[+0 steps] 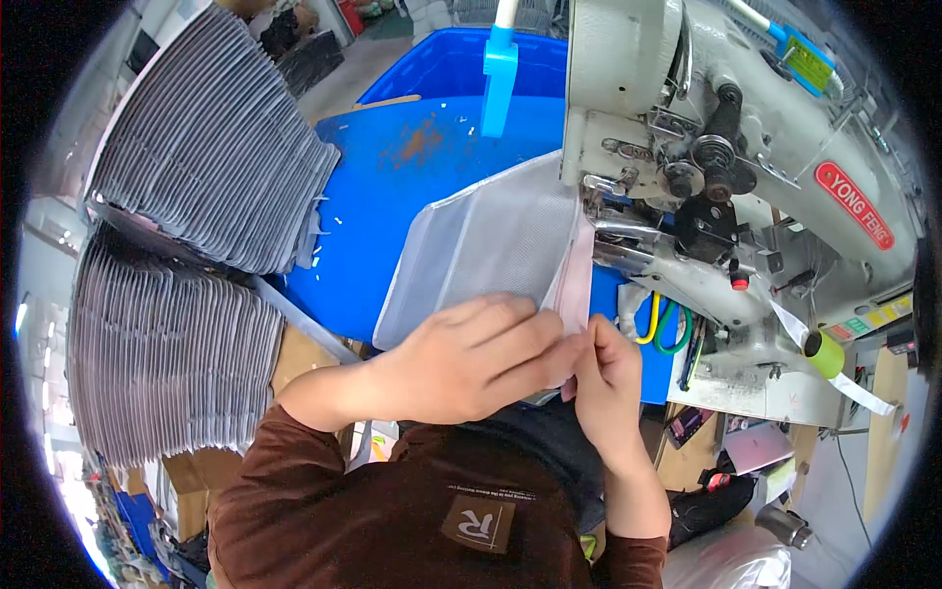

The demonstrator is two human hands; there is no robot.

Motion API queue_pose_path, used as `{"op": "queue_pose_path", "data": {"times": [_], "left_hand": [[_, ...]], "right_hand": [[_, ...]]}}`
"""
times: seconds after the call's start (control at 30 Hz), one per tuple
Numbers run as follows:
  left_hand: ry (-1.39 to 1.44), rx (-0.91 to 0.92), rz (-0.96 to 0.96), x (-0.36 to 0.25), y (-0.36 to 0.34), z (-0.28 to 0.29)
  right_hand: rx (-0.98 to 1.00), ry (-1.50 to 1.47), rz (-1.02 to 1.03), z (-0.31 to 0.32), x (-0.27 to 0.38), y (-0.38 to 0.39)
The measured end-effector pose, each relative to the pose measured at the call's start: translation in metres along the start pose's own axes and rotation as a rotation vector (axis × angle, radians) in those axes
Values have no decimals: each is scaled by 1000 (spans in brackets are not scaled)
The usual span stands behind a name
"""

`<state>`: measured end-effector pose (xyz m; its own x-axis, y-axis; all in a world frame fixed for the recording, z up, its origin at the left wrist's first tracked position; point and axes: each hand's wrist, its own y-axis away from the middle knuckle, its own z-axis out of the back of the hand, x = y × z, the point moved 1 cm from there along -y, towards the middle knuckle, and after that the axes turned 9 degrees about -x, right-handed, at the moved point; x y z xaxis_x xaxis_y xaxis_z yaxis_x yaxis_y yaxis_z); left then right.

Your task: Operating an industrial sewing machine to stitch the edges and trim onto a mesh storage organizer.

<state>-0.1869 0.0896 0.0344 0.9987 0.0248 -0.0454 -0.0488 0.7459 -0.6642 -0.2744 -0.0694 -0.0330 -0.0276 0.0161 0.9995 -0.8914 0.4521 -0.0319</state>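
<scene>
A grey mesh panel with pale edging (461,257) lies on the blue table (348,236), its right side running under the sewing machine's presser area (608,224). A pale pink strip (575,280) runs along that right side. My left hand (476,358) is on the panel's lower right corner, fingers curled over it and the pink strip. My right hand (606,378) is closed in a pinch at the lower end of the pink strip, its fingertips close to my left hand's. What lies under my fingers is partly hidden.
Two tall stacks of grey panels (211,147) (172,353) stand at the left. A blue crate (422,64) is behind. A light-blue fixture (498,88) hangs over the table. Scissors (670,329) lie by the white machine (795,128). A white tape spool (822,353) sits at the right.
</scene>
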Motion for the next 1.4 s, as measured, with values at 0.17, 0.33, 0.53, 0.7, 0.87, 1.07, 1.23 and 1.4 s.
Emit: {"op": "queue_pose_path", "data": {"times": [0.17,0.33,0.53,0.7,0.87,1.07,1.23,1.4], "left_hand": [[-112,-117,-48,-7,5,-18],[-91,-165,16,6,1,-29],[-52,-164,76,24,-4,-38],[-37,-212,79,39,-11,-50],[-45,-257,101,51,-12,-58],[2,-243,121,58,-18,-59],[-79,-203,66,73,-28,-63],[-114,-209,56,71,-23,-65]], "right_hand": [[-22,-75,14,-3,0,6],[-70,-134,12,-6,-1,-13],[-69,-206,-16,-9,-5,-35],[-101,-212,-6,-10,-8,-53],[-95,-118,-23,-7,-3,-58],[-133,-109,4,-11,4,-50],[-150,-94,15,-11,3,-61],[-204,-83,34,-15,-3,-61]]}}
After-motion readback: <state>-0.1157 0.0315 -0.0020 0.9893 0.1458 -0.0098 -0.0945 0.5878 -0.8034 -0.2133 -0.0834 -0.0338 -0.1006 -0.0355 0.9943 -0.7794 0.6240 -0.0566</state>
